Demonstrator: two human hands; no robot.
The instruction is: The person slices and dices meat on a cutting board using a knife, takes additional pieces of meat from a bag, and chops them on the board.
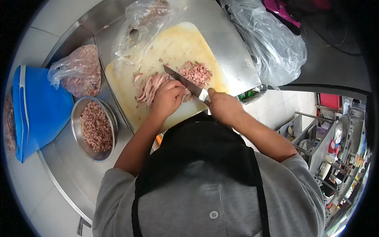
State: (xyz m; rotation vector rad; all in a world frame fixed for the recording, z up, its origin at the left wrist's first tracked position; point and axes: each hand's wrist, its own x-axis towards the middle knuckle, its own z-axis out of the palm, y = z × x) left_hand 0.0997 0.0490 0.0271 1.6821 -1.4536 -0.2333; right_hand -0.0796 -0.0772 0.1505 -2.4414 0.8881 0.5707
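Dicing strips (148,87), seemingly, your right hand (225,106) clenches the knife (188,83); your curled left hand (169,98) pins them, ready for feeding bladeward.

Left hand (169,96): I cannot make out its curled fingertips over the strips (149,87).
Knife (185,81): I lose the handle's end inside the right hand (224,106).
Top bag (143,31): the upper edge cuts it; contents unclear to me.
Shelves (318,136): items (333,147) too small for me to name.
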